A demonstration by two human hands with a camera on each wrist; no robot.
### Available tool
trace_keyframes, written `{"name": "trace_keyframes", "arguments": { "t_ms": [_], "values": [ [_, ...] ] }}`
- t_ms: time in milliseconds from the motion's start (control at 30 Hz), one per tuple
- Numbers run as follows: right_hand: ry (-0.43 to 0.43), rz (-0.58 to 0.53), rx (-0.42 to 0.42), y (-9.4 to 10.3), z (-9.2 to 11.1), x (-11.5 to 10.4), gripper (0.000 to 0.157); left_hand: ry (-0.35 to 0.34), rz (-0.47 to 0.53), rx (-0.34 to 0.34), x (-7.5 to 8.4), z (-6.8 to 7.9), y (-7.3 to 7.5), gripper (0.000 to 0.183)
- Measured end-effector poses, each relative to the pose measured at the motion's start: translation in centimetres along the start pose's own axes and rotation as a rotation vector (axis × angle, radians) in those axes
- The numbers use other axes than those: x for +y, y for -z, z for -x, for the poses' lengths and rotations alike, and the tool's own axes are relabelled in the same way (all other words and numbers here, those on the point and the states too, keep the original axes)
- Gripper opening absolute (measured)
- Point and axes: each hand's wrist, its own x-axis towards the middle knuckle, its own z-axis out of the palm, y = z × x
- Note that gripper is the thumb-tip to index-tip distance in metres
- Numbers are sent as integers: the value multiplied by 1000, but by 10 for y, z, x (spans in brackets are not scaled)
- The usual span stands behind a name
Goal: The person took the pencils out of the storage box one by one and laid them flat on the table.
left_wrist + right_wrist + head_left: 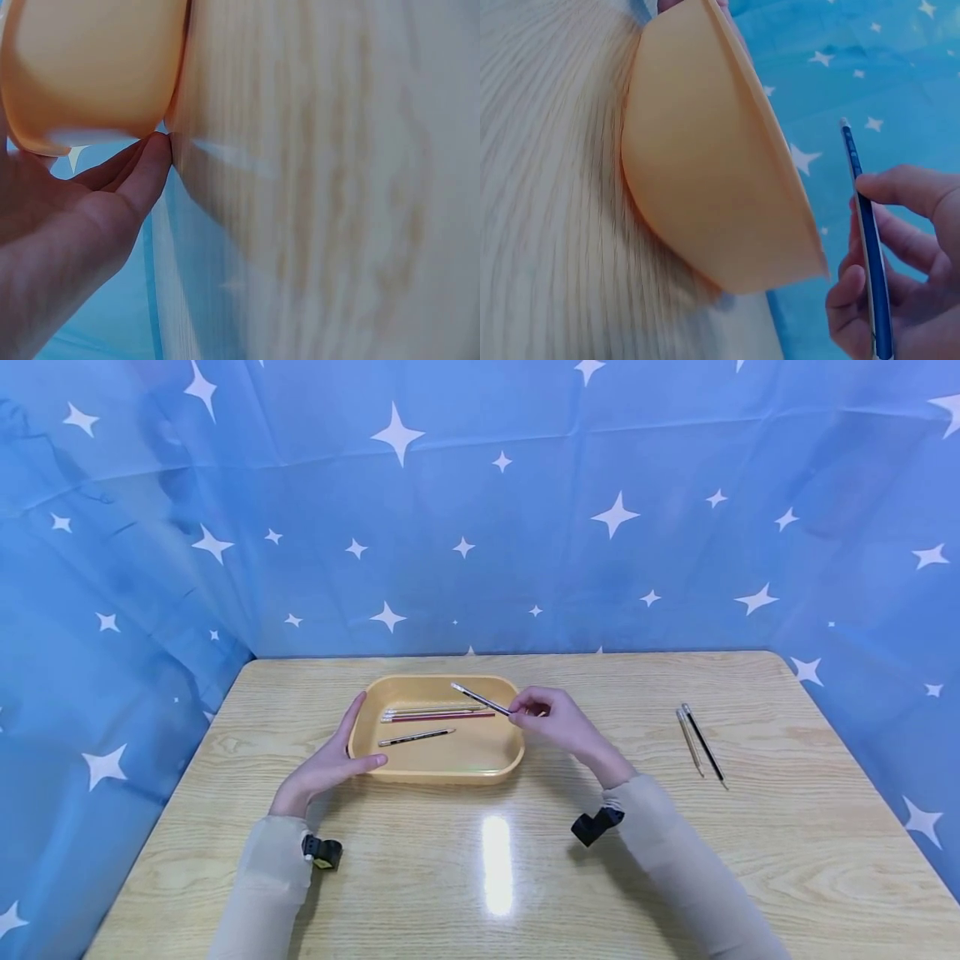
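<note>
Right hand pinches a slim, dark-blue striped pencil above the right end of the yellow-orange, rounded plastic tray between the hands; left hand spreads wide, steadying it. Probably placing; next calls for lowering, releasing. Long axis slants, pale blunt end far-left of right hand.

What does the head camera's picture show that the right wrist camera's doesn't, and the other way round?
Only the head view shows the pencils lying in the tray and two other pencils on the table. Only the right wrist view clearly shows the stretch of the held pencil below the thumb, which the right hand hides from the head camera. Both show the tray, the hand pinching that pencil, the table and the starry blue cloth.
</note>
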Motion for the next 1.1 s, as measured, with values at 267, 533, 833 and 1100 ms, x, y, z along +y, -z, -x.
{"name": "trace_keyframes", "arguments": {
  "t_ms": [267, 533, 833, 1100],
  "values": [
    [-97, -11, 36, 16, 7, 12, 17, 2, -9, 4, 1, -1, 0, 106],
    [-123, -14, 57, 31, 14, 25, 17, -2, -20, 0, 2, -1, 0, 105],
    [-146, -27, 69, 43, 24, 33, 22, 4, -21, 2, 3, 1, 0, 105],
    [-174, -1, 70, 58, 35, 42, 29, -4, -24, 1, 2, 1, 0, 104]
  ]
}}
